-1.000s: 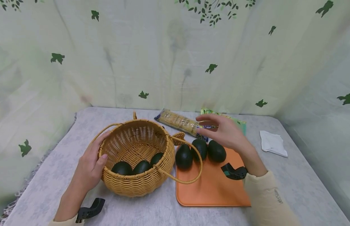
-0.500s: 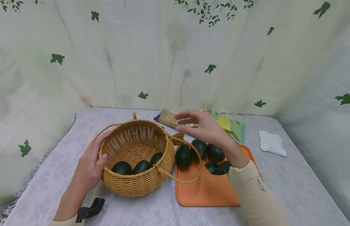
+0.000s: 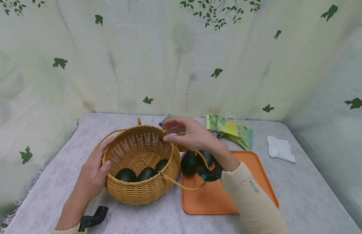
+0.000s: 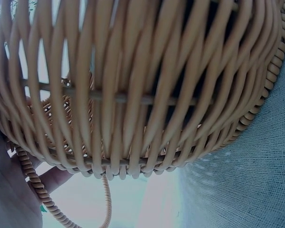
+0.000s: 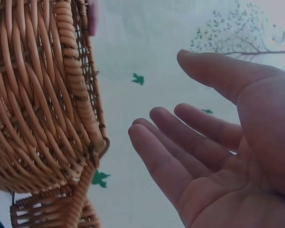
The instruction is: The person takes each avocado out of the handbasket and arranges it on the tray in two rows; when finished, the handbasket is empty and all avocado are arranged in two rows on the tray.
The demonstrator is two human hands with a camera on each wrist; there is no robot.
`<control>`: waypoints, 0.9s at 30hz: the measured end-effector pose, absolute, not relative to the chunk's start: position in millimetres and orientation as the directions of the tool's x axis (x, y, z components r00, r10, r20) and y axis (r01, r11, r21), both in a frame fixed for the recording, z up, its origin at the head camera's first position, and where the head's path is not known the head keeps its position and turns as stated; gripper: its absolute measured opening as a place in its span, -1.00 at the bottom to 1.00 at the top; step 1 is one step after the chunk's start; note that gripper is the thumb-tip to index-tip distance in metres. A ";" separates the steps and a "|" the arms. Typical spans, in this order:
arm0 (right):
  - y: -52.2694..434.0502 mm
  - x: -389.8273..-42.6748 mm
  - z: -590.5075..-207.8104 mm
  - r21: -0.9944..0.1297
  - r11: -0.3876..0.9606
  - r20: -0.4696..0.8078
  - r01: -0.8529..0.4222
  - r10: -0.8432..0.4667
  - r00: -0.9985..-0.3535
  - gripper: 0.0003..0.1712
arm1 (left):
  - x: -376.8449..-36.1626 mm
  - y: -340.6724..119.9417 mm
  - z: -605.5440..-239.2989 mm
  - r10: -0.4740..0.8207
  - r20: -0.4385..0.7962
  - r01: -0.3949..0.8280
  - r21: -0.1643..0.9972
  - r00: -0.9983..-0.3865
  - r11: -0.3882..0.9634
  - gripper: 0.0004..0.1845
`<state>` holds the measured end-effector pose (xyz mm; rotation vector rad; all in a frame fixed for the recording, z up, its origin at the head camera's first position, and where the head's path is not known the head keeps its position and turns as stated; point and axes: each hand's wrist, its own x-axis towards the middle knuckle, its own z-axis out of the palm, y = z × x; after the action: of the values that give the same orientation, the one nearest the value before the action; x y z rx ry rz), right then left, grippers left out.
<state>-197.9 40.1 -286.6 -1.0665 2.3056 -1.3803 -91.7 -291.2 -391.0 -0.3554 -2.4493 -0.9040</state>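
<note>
A wicker basket (image 3: 140, 193) stands tilted toward me on the table, with three dark avocados (image 3: 126, 175) inside. My left hand (image 3: 91, 172) grips its left rim, thumb over the edge; the left wrist view shows the weave (image 4: 128, 95) close up. Over the basket's right rim hovers my right hand (image 3: 191, 133), fingers spread and relaxed, holding nothing. In the right wrist view its palm (image 5: 228, 199) is apart from the basket. More avocados (image 3: 189, 164) lie on the orange tray (image 3: 204, 200), partly hidden by my right wrist and the basket handle.
Green and yellow packets (image 3: 230, 128) lie behind the tray. Another packet (image 3: 164, 123) is mostly hidden behind my right hand. A white folded tissue (image 3: 281, 149) lies on the right of the table. A patterned curtain (image 3: 169, 65) hangs behind.
My right hand has moved left from above the tray and packets to the basket's right rim. It now hides most of the long packet. My left hand and the basket have stayed put.
</note>
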 end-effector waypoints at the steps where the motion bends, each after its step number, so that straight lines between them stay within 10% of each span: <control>1: 37.4 -198.1 -287.1 -0.841 0.279 0.149 -0.464 -0.704 -0.694 -0.47 | -91.5 -290.9 -391.0 0.069 0.536 0.399 0.530 -0.841 0.748 -0.32; 27: -15.9 -202.9 -302.7 -0.789 0.290 0.080 -0.542 -0.826 -0.558 -0.49 | -94.0 -290.1 -392.5 0.063 0.525 0.393 0.546 -0.849 0.740 -0.33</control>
<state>-202.9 -15.9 -302.7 -1.2360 2.2214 -1.1499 -94.0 -290.1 -392.5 -0.3461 -2.4587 -0.9227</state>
